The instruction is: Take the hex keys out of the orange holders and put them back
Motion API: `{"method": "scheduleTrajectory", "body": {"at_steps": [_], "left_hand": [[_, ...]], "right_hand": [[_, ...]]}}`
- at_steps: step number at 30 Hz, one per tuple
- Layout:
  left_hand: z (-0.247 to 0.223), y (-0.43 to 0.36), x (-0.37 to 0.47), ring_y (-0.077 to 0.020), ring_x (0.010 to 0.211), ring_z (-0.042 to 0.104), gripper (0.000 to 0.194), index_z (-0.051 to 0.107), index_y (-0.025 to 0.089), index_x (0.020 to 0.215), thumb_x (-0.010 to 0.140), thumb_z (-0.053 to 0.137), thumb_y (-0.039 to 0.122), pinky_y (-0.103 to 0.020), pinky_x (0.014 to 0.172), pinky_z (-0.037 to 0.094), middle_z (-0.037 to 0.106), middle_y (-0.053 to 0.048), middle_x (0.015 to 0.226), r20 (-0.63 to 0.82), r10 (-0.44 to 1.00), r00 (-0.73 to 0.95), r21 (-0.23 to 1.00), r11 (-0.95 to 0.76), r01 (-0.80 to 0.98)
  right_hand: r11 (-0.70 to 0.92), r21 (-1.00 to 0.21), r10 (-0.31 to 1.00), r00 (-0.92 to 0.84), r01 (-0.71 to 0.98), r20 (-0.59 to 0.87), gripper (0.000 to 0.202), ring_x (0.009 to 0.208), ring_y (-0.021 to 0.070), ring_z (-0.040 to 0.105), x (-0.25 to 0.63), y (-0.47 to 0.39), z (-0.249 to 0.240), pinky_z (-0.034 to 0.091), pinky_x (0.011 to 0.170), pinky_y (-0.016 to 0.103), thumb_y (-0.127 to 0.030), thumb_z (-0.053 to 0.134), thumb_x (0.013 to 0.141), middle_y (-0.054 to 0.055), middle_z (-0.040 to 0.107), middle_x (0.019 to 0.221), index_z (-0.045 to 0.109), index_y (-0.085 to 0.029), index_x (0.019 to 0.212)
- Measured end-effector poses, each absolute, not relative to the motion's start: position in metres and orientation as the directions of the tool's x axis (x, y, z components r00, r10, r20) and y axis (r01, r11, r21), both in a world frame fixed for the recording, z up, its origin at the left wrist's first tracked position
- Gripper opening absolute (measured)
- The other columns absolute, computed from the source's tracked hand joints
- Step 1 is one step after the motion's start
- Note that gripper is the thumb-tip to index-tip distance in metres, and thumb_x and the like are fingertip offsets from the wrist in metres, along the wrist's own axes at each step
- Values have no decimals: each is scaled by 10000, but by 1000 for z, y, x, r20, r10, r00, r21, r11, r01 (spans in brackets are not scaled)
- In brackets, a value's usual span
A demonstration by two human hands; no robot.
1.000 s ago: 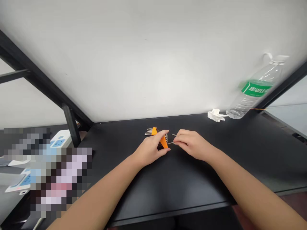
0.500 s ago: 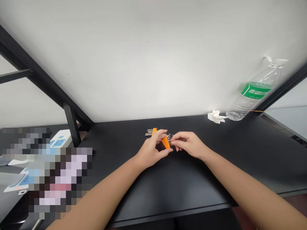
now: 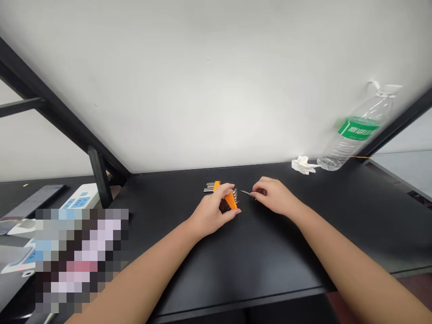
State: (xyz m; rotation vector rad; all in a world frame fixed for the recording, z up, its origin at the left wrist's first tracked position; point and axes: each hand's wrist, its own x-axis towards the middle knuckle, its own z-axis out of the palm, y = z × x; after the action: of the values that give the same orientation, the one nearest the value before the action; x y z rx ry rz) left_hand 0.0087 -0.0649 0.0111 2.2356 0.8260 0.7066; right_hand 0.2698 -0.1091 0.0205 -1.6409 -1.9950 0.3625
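Between the thumb and fingers of my left hand (image 3: 212, 210) is an orange hex key holder (image 3: 231, 200), near the middle of the black table. Several metal hex keys (image 3: 209, 188) poke out of its left end, and bent key ends show at its right side. My palm and fingers cover part of the holder. Just to the right, my right hand (image 3: 274, 194) pinches a thin metal hex key (image 3: 247, 193), which points left toward the holder and is apart from it. The fingertips hide the key's other end in part.
A clear plastic bottle (image 3: 359, 128) with a green label leans by the wall at the right, with a crumpled white tissue (image 3: 303, 165) beside it. White power strips (image 3: 81, 198) and a dark phone-like slab (image 3: 37, 202) lie at the left, near a black frame post (image 3: 100, 175).
My right hand has moved right, away from the holder, drawing the thin hex key clear of it. My left hand still grips the holder in nearly the same place.
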Motion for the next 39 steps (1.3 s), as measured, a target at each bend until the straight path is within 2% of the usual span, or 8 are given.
{"method": "scheduleTrajectory", "body": {"at_steps": [6,15,20,26,28,31,33,39], "left_hand": [[9,-62,8,-243,1191,678,625,475,274,1395,853,753,416,-398,987,570,693,-78,1281,256,708,658,699,-605,380],[13,-65,8,-168,873,697,532,491,258,1359,900,703,422,-304,774,567,720,-35,1099,294,670,682,661,-658,361],[12,-64,8,-167,886,691,549,489,253,1373,899,707,424,-318,829,564,713,-39,1120,298,659,691,648,-671,361],[12,-63,9,-150,797,666,550,490,256,1374,891,722,377,-290,746,554,710,-22,1069,330,633,700,612,-708,352],[12,-63,10,-155,810,668,541,492,257,1369,892,723,368,-297,756,556,709,-24,1073,345,630,696,602,-718,351],[12,-62,10,-160,836,677,532,498,250,1356,888,729,354,-300,778,560,710,-26,1060,360,627,691,600,-722,344],[12,-62,10,-155,833,680,528,499,247,1353,889,728,350,-294,775,559,711,-22,1045,362,629,688,602,-722,343],[10,-60,9,-146,820,684,532,495,245,1356,892,729,355,-289,775,553,719,-15,1030,395,625,673,580,-738,345]], "right_hand": [[82,-476,996,-58,876,65,146,744,156,629,282,-101,12,485,706,282,-145,638,841,37,669,904,746,-218,774],[30,-538,1000,-27,842,14,120,775,174,643,275,-103,14,485,705,289,-259,646,875,37,689,901,744,-215,823],[20,-451,999,-30,892,-14,165,769,167,630,272,-104,17,446,687,274,-112,578,828,43,686,886,709,-202,783],[-156,-243,958,87,957,-273,97,574,148,539,278,-110,34,322,537,280,-132,631,713,34,645,701,583,-186,648],[-84,-349,971,-3,933,-241,102,572,138,522,279,-115,39,330,535,269,-135,616,714,13,630,701,550,-194,663],[123,-600,976,-207,791,-71,91,606,128,537,272,-123,45,389,581,245,-127,568,772,-28,607,697,536,-210,757],[232,-688,955,-295,687,27,95,615,121,544,264,-128,47,414,609,240,-121,540,825,-37,603,705,553,-214,815],[407,-633,907,-376,659,191,158,670,115,546,249,-132,46,414,634,249,-118,529,920,0,595,817,650,-202,864]]}}
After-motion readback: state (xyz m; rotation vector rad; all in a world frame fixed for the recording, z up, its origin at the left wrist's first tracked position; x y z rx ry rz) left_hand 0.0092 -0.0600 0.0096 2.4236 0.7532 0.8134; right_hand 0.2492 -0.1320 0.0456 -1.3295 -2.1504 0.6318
